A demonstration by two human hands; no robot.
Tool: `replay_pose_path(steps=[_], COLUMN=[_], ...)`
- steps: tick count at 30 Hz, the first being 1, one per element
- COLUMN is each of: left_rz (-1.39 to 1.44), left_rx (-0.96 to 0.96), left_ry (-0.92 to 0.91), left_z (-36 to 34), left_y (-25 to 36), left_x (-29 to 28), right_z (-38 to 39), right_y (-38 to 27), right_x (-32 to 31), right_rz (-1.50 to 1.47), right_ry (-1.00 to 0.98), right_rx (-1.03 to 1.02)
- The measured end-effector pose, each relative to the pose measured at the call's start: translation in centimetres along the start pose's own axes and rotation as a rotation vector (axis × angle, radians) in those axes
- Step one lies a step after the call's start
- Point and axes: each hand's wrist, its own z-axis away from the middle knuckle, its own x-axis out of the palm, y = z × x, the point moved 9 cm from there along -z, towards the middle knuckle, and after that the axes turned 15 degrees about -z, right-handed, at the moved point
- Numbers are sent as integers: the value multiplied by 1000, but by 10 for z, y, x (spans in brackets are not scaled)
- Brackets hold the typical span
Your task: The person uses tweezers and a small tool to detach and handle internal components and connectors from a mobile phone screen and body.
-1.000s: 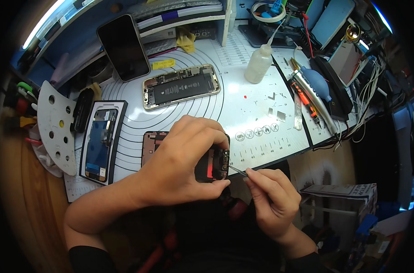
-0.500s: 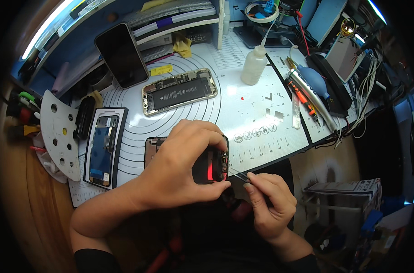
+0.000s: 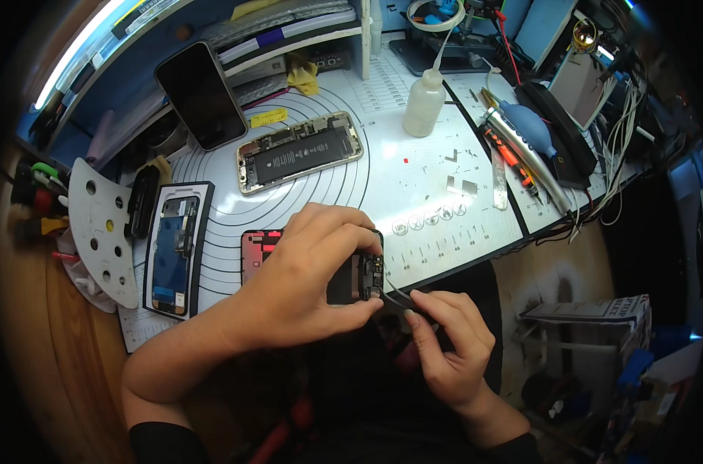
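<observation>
A black phone screen assembly (image 3: 342, 282) lies at the front edge of the mat. My left hand (image 3: 290, 271) grips its right part, thumb on the near edge and fingers over the far edge. That hand covers the middle of the assembly. Between the thumb and fingers of my right hand (image 3: 456, 340) is a pair of tweezers (image 3: 400, 301). The tweezer tips stand slightly apart at the assembly's right end, beside its small camera and sensor parts; whether they touch anything, I cannot tell. Farther back lies an opened phone body (image 3: 299, 161) with a black battery.
To the left, another phone screen (image 3: 174, 247) rests in a tray. A dark phone (image 3: 201, 97) leans behind. A dropper bottle (image 3: 424, 104), an orange screwdriver (image 3: 510, 161) and a blue air blower (image 3: 525, 127) stand or lie to the right, near small loose metal pieces (image 3: 461, 185).
The tweezer tips have come closer to the assembly's right end and spread wider. A red reflection has shifted from its right part to its left part. The view has shifted slightly.
</observation>
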Motion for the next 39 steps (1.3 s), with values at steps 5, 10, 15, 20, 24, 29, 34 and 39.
replay_pose_path(steps=[5, 10, 15, 20, 24, 29, 34, 39], left_rz=[16, 11, -19, -53, -44, -15, -66, -156], left_rx=[-10, 6, 12, 15, 27, 1, 53, 100], left_ry=[-15, -17, -10, -21, 1, 29, 44, 99], left_z=[0, -1, 1, 0, 1, 4, 7, 9], left_y=[0, 2, 2, 3, 3, 1, 3, 11], left_x=[1, 1, 2, 4, 4, 3, 4, 2], right_z=[-1, 0, 3, 10, 9, 7, 5, 5], right_y=[-7, -7, -1, 9, 8, 4, 0, -2], right_x=[-1, -3, 2, 2, 2, 4, 7, 8], right_rz=[34, 36, 6, -10, -13, 15, 70, 83], right_ry=[3, 5, 12, 41, 56, 33, 30, 33], right_rx=[1, -1, -7, -14, -44, -67, -110, -187])
